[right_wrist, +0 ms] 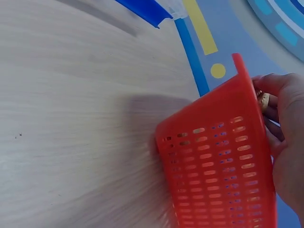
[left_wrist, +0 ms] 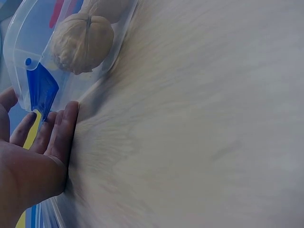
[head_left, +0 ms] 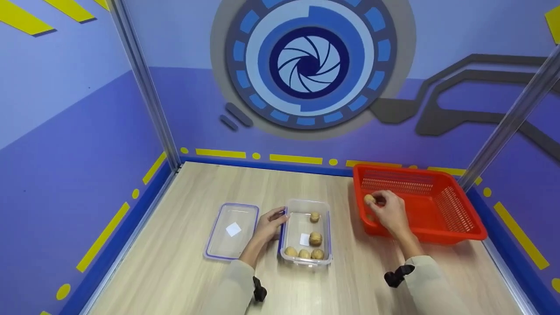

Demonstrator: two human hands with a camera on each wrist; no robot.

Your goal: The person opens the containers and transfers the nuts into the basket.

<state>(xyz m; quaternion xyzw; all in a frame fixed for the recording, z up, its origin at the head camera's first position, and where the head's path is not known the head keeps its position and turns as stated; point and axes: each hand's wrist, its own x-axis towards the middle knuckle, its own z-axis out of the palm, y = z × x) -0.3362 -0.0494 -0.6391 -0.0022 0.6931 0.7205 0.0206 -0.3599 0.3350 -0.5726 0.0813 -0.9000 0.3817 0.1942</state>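
Note:
My right hand (head_left: 390, 212) pinches a walnut (head_left: 369, 199) between thumb and fingertips, over the left side of the red plastic basket (head_left: 474, 225). In the right wrist view the basket wall partly hides that walnut (right_wrist: 264, 101). My left hand (head_left: 267, 227) rests against the left side of the clear plastic container (head_left: 328, 227), fingers extended. Several walnuts lie inside the container, including one (head_left: 315, 239) beside a white label and a row along the near end. Through the container's wall, the left wrist view shows a walnut (left_wrist: 83, 42) close up, near a blue side latch (left_wrist: 42, 90).
Left of the container, a clear lid (head_left: 221, 240) with a purple-blue edge and a white square label lies flat on the wooden table (head_left: 183, 210). Blue patterned panels (head_left: 183, 109) stand at the back and sides, with metal posts (head_left: 151, 96) at the corners.

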